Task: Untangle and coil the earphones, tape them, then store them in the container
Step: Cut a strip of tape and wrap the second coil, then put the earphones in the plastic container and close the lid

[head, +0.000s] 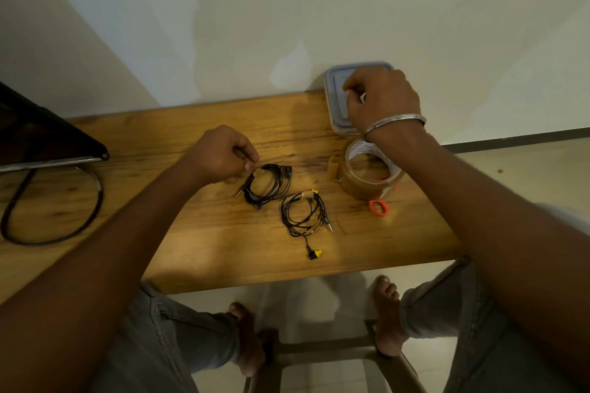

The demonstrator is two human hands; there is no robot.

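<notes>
Two coiled black earphones lie on the wooden table (198,233). The left coil (268,183) is all black, and my left hand (223,153) pinches its upper left edge. The right coil (305,214) has yellow earbuds, one bud trailing toward the table's near edge. My right hand (381,97) is over the grey-lidded container (335,96) at the back by the wall, with its fingers curled at the lid. What the fingers hold is hidden.
A roll of brown packing tape (370,175) stands just in front of the container, with an orange-handled tool (379,207) beside it. A dark screen (38,137) and a black cable loop (51,204) occupy the table's left. A stool frame and my feet are below.
</notes>
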